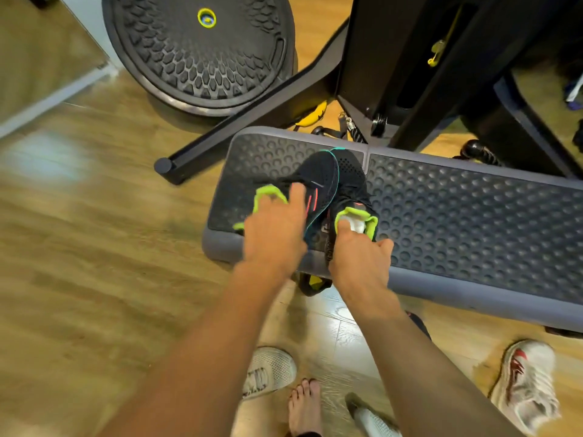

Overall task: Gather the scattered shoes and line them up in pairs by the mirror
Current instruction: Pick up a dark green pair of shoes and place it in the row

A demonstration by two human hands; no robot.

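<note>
Two black shoes on one step platform (457,216): left shoe (318,178) gripped by left hand (274,238), right shoe (351,167) by right hand (359,257). Three more on floor (94,247): white shoe (268,370), red-striped shoe (527,383), grey shoe (373,419).

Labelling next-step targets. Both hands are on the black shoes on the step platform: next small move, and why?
Probably close the left hand round the collar of the left black shoe before lifting. The right hand has fingers hooked into the right black shoe, but the left hand only lies over its shoe, blurred, grip unclear.
</note>
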